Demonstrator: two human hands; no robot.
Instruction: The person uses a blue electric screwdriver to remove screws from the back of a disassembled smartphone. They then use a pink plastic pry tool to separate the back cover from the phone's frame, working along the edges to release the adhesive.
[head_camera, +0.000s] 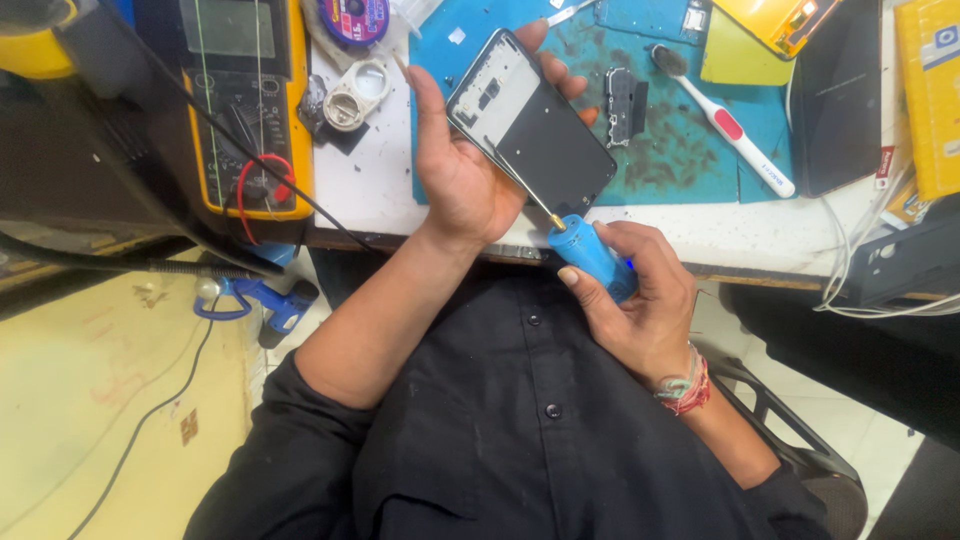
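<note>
My left hand (462, 170) holds an opened phone body (530, 125) tilted above the front edge of the bench, thumb along its left side and fingers behind it. The phone shows a white inner frame at its top and a dark panel below. My right hand (640, 300) grips a blue-handled screwdriver (592, 258). Its thin metal shaft runs up and left to the phone's lower left edge, where the tip touches.
A teal work mat (700, 150) carries a small black part (624, 100) and a white and red toothbrush (730, 125). A yellow multimeter (245, 100) with leads stands at left. A dark phone panel (838, 100) and yellow boxes lie at right; white cables hang off the bench edge.
</note>
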